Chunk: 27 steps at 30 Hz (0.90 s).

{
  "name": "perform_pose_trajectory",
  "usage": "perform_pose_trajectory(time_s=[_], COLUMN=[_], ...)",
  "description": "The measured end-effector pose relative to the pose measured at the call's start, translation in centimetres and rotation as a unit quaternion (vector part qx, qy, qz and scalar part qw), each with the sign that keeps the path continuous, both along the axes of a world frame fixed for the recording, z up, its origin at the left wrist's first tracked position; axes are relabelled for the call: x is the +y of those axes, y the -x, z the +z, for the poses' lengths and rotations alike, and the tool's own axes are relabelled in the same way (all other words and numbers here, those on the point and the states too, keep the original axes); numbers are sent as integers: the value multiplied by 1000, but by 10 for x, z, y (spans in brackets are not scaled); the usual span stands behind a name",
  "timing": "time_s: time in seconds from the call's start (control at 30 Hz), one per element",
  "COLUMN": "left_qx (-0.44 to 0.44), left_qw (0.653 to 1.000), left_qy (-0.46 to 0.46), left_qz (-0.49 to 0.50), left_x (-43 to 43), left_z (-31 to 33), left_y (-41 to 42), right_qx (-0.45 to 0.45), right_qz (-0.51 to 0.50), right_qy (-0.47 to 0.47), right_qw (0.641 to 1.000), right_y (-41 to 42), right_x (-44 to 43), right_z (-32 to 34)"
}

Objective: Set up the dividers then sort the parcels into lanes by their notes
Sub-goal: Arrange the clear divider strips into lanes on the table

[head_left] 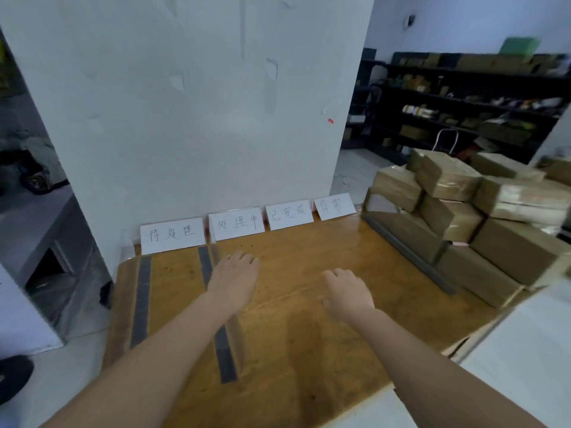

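Note:
On the wooden table [296,359] stand three clear dividers with dark base strips: one along the left edge [140,304], one in the middle-left [225,356], and one at the right [411,251] beside the parcels. My left hand [234,279] lies palm down over the far part of the middle divider, fingers relaxed. My right hand [347,291] hovers above bare wood with loosely curled fingers and holds nothing. Several brown taped parcels [448,177] are piled on the table's right side. I cannot read any notes on them from here.
Four white handwritten label cards lean against the white wall at the table's back: [172,235], [236,223], [289,214], [335,206]. Dark shelving [463,97] with stock fills the far right. A grey bench [40,230] stands at the left.

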<state>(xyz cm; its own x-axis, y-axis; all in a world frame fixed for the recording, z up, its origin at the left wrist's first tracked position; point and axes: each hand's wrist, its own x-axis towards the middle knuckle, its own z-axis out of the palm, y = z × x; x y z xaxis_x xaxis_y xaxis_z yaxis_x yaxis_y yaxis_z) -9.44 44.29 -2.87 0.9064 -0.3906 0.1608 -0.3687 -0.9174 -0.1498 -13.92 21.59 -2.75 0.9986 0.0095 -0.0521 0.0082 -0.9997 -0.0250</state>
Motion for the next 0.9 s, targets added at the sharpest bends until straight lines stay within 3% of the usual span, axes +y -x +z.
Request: perform_pose_trajectory(time_s=[0.37,0.43,0.57,0.9], left_qx=[23,-4,19,39], left_qw=[997,993,993,991], left_qy=[-6,8,6,38], left_qz=[-79,-120,-120,-124], left_x=[-151,-261,-315,-326], left_z=[12,3,-2,-7], left_y=[-3,-3,-2,0], right_qx=[-7,0,12,-2], right_qz=[-64,-101,-111,-111], right_qy=[15,16,5,4], right_qw=[998,995,994,994], right_y=[26,43,43,40], right_x=[-145,-246,-299,-311], right_z=[15,16,8,-1])
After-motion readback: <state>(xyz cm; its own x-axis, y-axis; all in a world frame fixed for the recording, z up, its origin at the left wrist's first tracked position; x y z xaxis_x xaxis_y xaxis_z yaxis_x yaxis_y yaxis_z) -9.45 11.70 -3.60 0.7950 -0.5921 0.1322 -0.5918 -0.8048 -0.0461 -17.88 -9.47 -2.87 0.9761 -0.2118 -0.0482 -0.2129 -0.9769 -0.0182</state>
